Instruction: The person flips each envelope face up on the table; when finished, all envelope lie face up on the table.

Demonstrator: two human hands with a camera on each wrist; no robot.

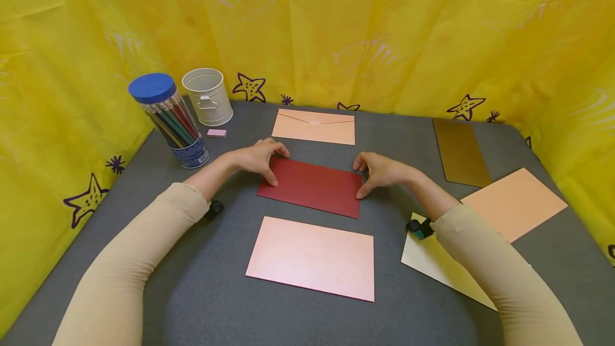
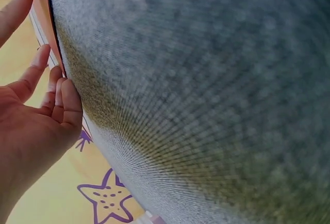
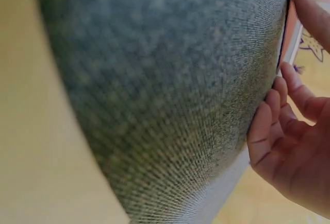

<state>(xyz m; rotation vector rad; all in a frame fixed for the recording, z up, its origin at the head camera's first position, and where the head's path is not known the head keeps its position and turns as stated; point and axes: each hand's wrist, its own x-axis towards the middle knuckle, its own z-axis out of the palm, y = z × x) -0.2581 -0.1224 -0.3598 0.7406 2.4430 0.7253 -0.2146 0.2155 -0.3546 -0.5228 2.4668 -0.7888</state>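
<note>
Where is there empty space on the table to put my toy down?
Bare grey table lies near left, between the left sleeve and the pink card. Another free patch sits between the peach envelope and the brown card. The middle is crowded: both hands hold the red envelope. The right side is packed with overlapping sheets.

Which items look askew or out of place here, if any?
Nothing is damaged or spilled. The dark red envelope sits slightly skewed on the grey mat, with the left hand and right hand at its short ends. The cream sheet lies partly under the right forearm. The small pink eraser lies loose by the white bucket.
</note>
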